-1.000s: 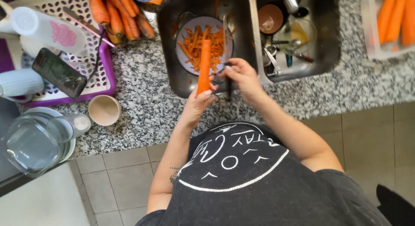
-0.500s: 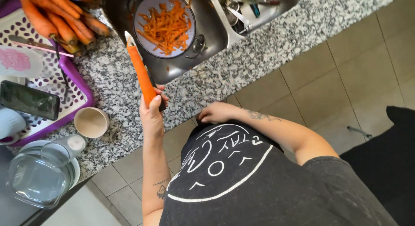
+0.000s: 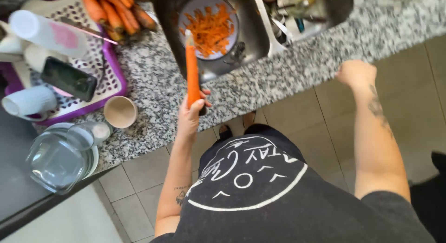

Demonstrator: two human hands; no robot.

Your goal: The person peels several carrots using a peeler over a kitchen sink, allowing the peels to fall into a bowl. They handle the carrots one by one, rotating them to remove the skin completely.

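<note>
Your left hand (image 3: 189,116) has its fingers clamped round the thick end of the long peeled orange carrot (image 3: 192,75), tip at 12 o'clock, over the steel sink's white plate of orange peelings (image 3: 209,26) so scraps drop there. Right hand (image 3: 355,73) hangs blurred off the speckled granite worktop (image 3: 153,85) at 3 o'clock; can't tell its fingers. Vs 0.5 s ago: right hand swung out from your chest, carrot now upright.

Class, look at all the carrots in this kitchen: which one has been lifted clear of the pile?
The long orange carrot gripped upright in the left hand over the grey speckled counter. The other orange carrots lie heaped on the purple perforated tray.
</note>
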